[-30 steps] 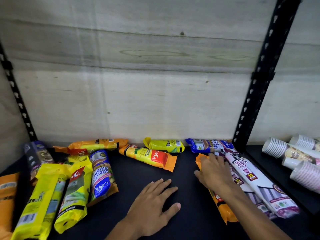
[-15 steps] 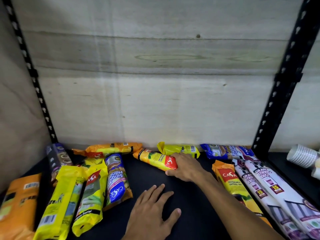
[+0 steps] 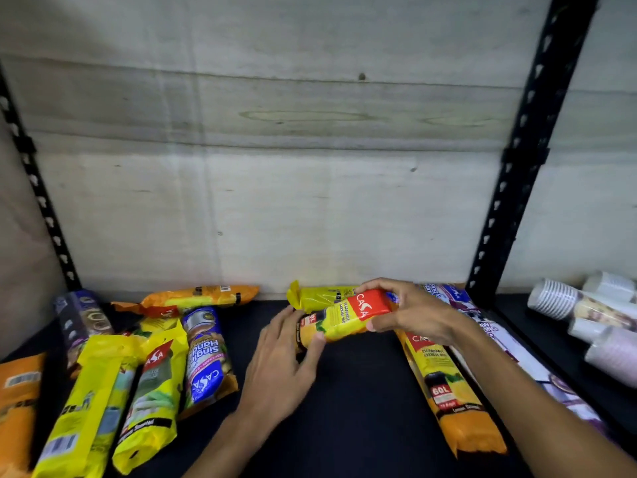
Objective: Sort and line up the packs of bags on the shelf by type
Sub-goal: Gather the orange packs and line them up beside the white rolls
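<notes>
1. Orange-and-yellow pack [image 3: 344, 317] with a red "CASA" panel sits held between both hands above the middle of the dark shelf [image 3: 362, 391], lying crosswise, red end to the right.
2. Right hand [image 3: 413, 312] grips the red end, fingers curled over the top and thumb beneath.
3. Left hand [image 3: 282, 360] holds the other end; thumb presses the near face, fingers wrap behind the black-banded tip.
4. Just behind the held pack, a yellow pack [image 3: 317, 296] lies along the back wall, its crimped end pointing left.
5. Right of the hands, a long orange pack [image 3: 444, 384] lies front to back; legible: "CA…" on red, "60L" on a red patch. The right forearm crosses its upper part.
6. Further right, white-and-purple packs [image 3: 510, 350] lie beside it; text too blurred to read.
7. Left group: blue pack [image 3: 206, 353] reading "Single Handle" and "CASA", upside down; yellow-green pack [image 3: 151, 398] with "…ASA" and "Scented"; yellow pack with barcode [image 3: 86, 412]; orange pack at the frame edge [image 3: 17, 405]; dark pack [image 3: 82, 319].
8. Orange pack [image 3: 193, 298] lies along the back wall on the left.
9. Beyond the black upright [image 3: 517, 167], sleeves of paper cups [image 3: 586, 312] lie on their sides.
</notes>
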`<state>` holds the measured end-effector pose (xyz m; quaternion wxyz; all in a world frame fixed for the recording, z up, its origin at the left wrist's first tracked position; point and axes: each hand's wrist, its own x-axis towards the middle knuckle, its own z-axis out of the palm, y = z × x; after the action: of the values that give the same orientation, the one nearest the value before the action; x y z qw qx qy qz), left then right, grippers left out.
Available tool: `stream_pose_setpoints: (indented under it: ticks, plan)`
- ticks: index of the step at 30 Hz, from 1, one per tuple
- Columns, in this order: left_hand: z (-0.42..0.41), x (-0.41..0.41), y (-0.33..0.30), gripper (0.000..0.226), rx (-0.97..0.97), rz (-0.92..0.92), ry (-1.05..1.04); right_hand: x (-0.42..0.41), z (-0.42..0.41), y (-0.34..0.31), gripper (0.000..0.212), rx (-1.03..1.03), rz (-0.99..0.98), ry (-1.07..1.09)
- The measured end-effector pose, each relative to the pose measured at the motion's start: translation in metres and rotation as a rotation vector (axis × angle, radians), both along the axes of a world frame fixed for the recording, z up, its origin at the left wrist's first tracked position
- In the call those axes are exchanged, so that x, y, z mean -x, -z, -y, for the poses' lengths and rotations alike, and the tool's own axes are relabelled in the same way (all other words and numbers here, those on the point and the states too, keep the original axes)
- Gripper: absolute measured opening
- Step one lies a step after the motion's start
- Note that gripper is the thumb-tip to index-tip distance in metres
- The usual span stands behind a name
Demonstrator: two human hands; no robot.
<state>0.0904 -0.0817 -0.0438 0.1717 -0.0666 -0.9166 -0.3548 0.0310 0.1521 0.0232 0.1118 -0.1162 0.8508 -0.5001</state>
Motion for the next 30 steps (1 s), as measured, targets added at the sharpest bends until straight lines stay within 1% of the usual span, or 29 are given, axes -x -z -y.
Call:
stream_pose_setpoints:
  ticks: [2,5,7,9,11,15,17,20,23,25,26,30]
  plan:
    - [-0.003,0.015,-0.013,0.058,-0.03,0.06,0.053,-0.006,-0.014,-0.009,0.055,0.064,0.021,-0.023]
    - [-0.011,0.031,-0.026,0.052,-0.078,0.261,0.224,-0.012,-0.032,-0.013,0.053,0.275,0.107,-0.053]
    - [-0.019,0.032,-0.03,0.039,-0.202,0.358,0.327,-0.012,-0.041,-0.011,0.054,0.412,0.142,-0.065]
    - [-0.026,0.029,-0.03,0.026,-0.357,0.43,0.391,-0.011,-0.047,-0.008,0.055,0.499,0.153,-0.052]
    - [-0.033,0.022,-0.026,0.025,-0.467,0.5,0.422,-0.008,-0.048,-0.003,0.056,0.524,0.163,-0.013]
    - [-0.048,0.01,-0.012,0.033,-0.531,0.606,0.398,-0.001,-0.038,0.01,0.057,0.488,0.145,0.085]
    - [-0.055,0.004,-0.007,0.034,-0.542,0.647,0.397,-0.002,-0.027,0.015,0.053,0.419,0.11,0.15]
    - [-0.062,0.0,-0.002,0.032,-0.534,0.656,0.389,-0.004,-0.012,0.024,0.039,0.273,0.049,0.244]
    - [-0.065,-0.001,0.001,0.035,-0.522,0.675,0.38,-0.001,-0.006,0.033,0.033,0.232,0.061,0.294]
    - [-0.068,0.0,0.003,0.038,-0.477,0.669,0.374,0.0,-0.006,0.035,0.032,0.212,0.069,0.311]
    - [-0.069,0.0,0.004,0.04,-0.453,0.658,0.366,-0.001,-0.006,0.035,0.032,0.174,0.06,0.307]
    - [-0.078,0.004,0.007,0.042,-0.408,0.621,0.343,-0.002,-0.009,0.037,0.036,-0.131,-0.033,0.301]
